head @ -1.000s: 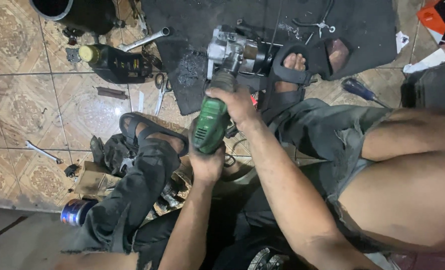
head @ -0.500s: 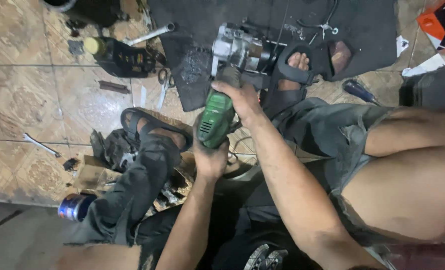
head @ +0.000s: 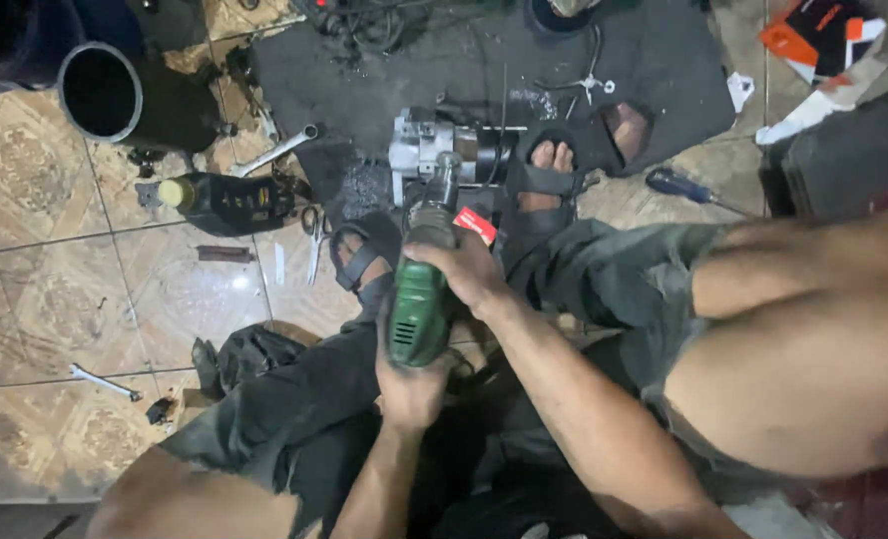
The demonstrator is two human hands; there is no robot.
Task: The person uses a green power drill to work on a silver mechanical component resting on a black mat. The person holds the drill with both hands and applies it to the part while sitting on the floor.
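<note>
Head view: left hand (head: 411,384) wrapped round green power tool (head: 420,309) rear; right hand (head: 467,268) clenched round front. Tip on metal assembly (head: 442,148); work underway, unfinished.

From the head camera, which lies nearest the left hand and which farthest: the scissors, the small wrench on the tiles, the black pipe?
From the left hand:
1. Scissors, up and left, beside the sandal.
2. Small wrench, far left on the tiles.
3. Black pipe, top left corner.

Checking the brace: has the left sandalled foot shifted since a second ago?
Yes. The left foot slid toward the metal part; it was below the scissors, now right of them.
</note>
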